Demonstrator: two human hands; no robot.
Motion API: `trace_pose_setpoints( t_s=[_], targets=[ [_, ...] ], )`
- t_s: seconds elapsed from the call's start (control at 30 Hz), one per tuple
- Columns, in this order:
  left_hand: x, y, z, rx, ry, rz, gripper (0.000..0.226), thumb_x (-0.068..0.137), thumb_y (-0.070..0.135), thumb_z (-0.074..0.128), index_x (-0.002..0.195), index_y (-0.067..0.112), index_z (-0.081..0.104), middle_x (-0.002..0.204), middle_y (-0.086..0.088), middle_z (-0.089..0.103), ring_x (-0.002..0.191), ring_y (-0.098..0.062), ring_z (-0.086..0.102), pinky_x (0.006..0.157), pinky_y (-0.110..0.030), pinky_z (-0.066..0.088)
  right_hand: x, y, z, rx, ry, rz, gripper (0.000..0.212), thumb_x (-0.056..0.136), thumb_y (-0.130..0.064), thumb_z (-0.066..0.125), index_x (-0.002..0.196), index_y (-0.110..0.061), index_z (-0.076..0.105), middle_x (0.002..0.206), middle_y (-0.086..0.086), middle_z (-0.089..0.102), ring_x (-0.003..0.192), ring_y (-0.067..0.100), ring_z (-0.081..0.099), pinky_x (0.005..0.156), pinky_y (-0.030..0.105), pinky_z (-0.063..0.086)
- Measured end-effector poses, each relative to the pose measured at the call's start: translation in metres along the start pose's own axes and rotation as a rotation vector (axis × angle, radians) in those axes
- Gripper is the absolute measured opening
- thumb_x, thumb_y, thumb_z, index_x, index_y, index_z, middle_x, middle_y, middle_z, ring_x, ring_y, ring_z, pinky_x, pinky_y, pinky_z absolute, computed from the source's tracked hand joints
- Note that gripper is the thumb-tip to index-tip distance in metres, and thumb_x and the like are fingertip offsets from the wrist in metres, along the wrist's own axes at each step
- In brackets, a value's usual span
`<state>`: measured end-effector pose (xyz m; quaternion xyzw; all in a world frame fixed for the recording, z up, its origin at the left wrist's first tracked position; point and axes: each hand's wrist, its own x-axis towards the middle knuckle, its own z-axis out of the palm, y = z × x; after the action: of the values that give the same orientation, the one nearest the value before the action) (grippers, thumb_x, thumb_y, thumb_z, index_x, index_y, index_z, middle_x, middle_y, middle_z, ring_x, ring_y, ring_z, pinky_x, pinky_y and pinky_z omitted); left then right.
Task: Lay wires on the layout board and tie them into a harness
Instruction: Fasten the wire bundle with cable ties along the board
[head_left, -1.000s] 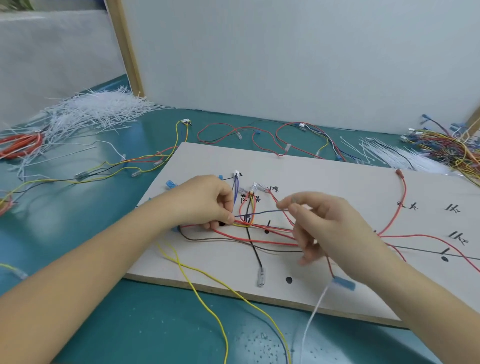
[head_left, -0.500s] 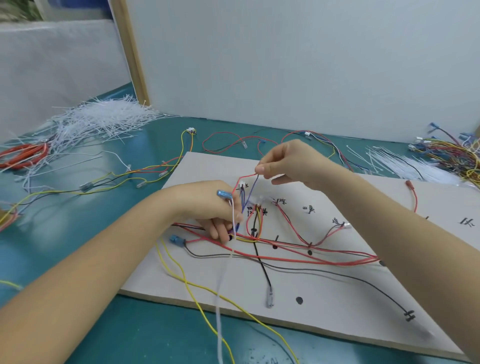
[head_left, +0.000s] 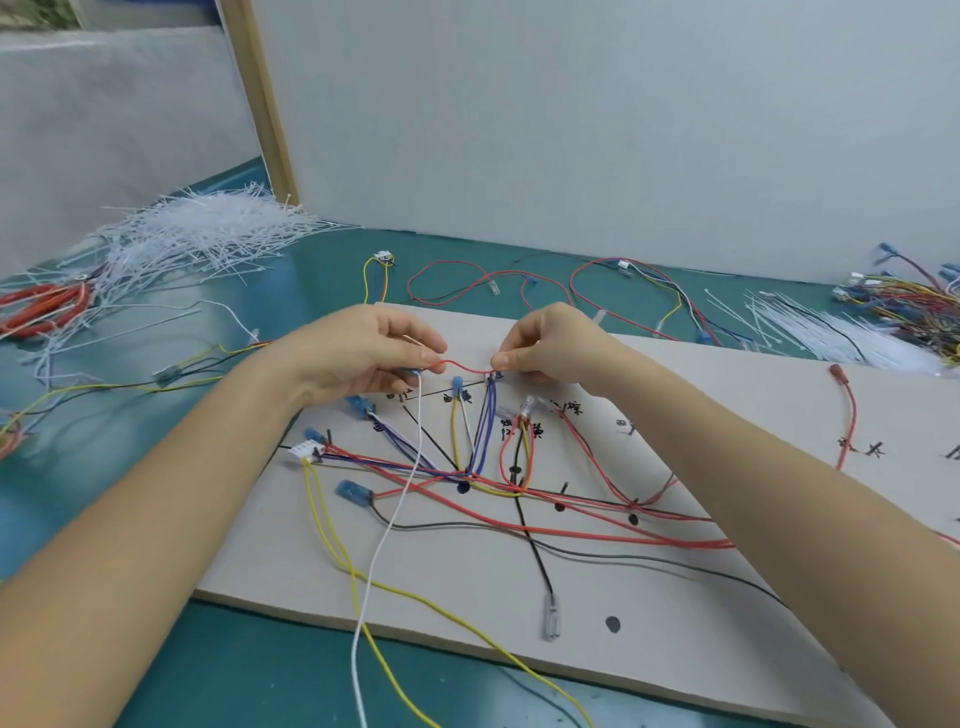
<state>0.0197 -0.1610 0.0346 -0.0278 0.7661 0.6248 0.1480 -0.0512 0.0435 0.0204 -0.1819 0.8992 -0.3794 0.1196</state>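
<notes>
Between the left hand (head_left: 363, 353) and right hand (head_left: 545, 348), both pinching it, a red wire (head_left: 465, 367) stretches, probably for straightening above the layout board (head_left: 675, 597).

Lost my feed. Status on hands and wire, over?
Left hand and right hand each pinch the red wire, stretched above the board. White wire hangs from the left grip. Nothing blocking.

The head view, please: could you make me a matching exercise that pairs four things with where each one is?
Things:
1. red wire
2. pile of white cable ties
3. white connector
4. tangle of coloured wires

Places:
A. far right of the table
B. stretched between both hands
C. on the board's left edge
D. far left of the table

Pairs: 1-B, 2-D, 3-C, 4-A
</notes>
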Motion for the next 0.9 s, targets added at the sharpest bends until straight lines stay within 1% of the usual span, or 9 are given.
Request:
trace_pose_setpoints(
  t_s=[0.17,0.3,0.4,0.47,0.57,0.63,0.77,0.83,0.9],
  targets=[
    [0.003,-0.002,-0.016,0.076,0.124,0.061,0.015,0.083,-0.005,0.060,0.082,0.010,0.063,0.070,-0.002,0.065,0.054,-0.004,0.059,0.049,-0.012,0.048,-0.001,-0.003,0.003,-0.125,0.029,-0.023,0.013,0.079,-0.027,0.074,0.076,-0.014,0.071,0.056,-0.009,0.057,0.046,0.004,0.048,0.053,0.019,0.041],
    [0.001,-0.010,-0.024,0.173,0.028,0.048,0.017,0.082,-0.008,0.060,0.080,0.008,0.065,0.065,0.003,0.067,0.060,-0.004,0.063,0.056,-0.013,0.051,-0.002,-0.004,0.005,-0.137,0.049,-0.041,0.012,0.078,-0.027,0.075,0.076,-0.016,0.070,0.060,-0.008,0.058,0.051,0.005,0.048,0.055,0.021,0.038],
    [-0.001,-0.014,-0.025,0.230,-0.006,0.057,0.021,0.084,-0.011,0.057,0.079,0.008,0.067,0.068,0.004,0.069,0.063,-0.003,0.064,0.059,-0.012,0.051,-0.006,-0.009,0.005,-0.168,0.047,-0.041,0.016,0.080,-0.026,0.072,0.094,-0.018,0.068,0.073,-0.006,0.059,0.061,0.011,0.051,0.059,0.023,0.037],
    [-0.002,-0.016,-0.027,0.286,0.002,0.067,0.024,0.084,-0.012,0.056,0.081,0.008,0.068,0.072,-0.001,0.070,0.063,-0.003,0.065,0.061,-0.011,0.051,-0.012,-0.016,0.008,-0.302,0.074,-0.075,0.021,0.084,-0.022,0.066,0.106,-0.022,0.065,0.091,-0.003,0.060,0.078,0.016,0.053,0.068,0.025,0.038],
    [-0.004,-0.017,-0.027,0.409,0.017,0.086,0.022,0.084,-0.012,0.057,0.085,0.007,0.070,0.076,-0.006,0.070,0.062,-0.002,0.064,0.062,-0.010,0.050,-0.029,-0.033,0.020,-0.471,0.127,-0.268,0.029,0.089,-0.013,0.055,0.114,-0.025,0.062,0.113,0.001,0.055,0.106,0.020,0.051,0.082,0.031,0.042],
    [-0.005,-0.016,-0.026,0.429,0.006,0.097,0.024,0.081,-0.013,0.059,0.083,0.009,0.069,0.075,-0.006,0.070,0.061,-0.004,0.064,0.061,-0.011,0.050,-0.042,-0.048,0.031,-0.471,0.054,-0.456,0.033,0.088,-0.007,0.051,0.113,-0.026,0.063,0.115,0.002,0.055,0.112,0.022,0.049,0.088,0.038,0.043],
    [-0.007,-0.013,-0.024,0.563,-0.001,0.133,0.026,0.076,-0.011,0.061,0.081,0.013,0.070,0.066,0.002,0.069,0.055,-0.002,0.057,0.052,-0.011,0.043,-0.067,-0.064,0.052,-0.696,-0.109,-0.772,0.034,0.090,-0.007,0.048,0.116,-0.025,0.062,0.123,0.000,0.052,0.110,0.022,0.044,0.074,0.036,0.042],
    [-0.008,-0.013,-0.023,0.599,-0.008,0.126,0.025,0.075,-0.006,0.064,0.081,0.018,0.071,0.070,0.002,0.070,0.057,-0.003,0.058,0.053,-0.012,0.043,-0.072,-0.064,0.060,-0.851,-0.110,-0.828,0.031,0.093,-0.013,0.046,0.118,-0.027,0.058,0.126,-0.004,0.049,0.115,0.019,0.041,0.067,0.031,0.034],
    [-0.009,-0.014,-0.023,0.621,0.002,0.133,0.027,0.075,-0.004,0.065,0.078,0.022,0.070,0.070,0.005,0.071,0.058,0.000,0.059,0.054,-0.010,0.044,-0.076,-0.065,0.062,-0.929,-0.088,-0.816,0.027,0.097,-0.020,0.040,0.117,-0.028,0.056,0.125,-0.006,0.048,0.116,0.017,0.040,0.067,0.028,0.028]
  ],
)
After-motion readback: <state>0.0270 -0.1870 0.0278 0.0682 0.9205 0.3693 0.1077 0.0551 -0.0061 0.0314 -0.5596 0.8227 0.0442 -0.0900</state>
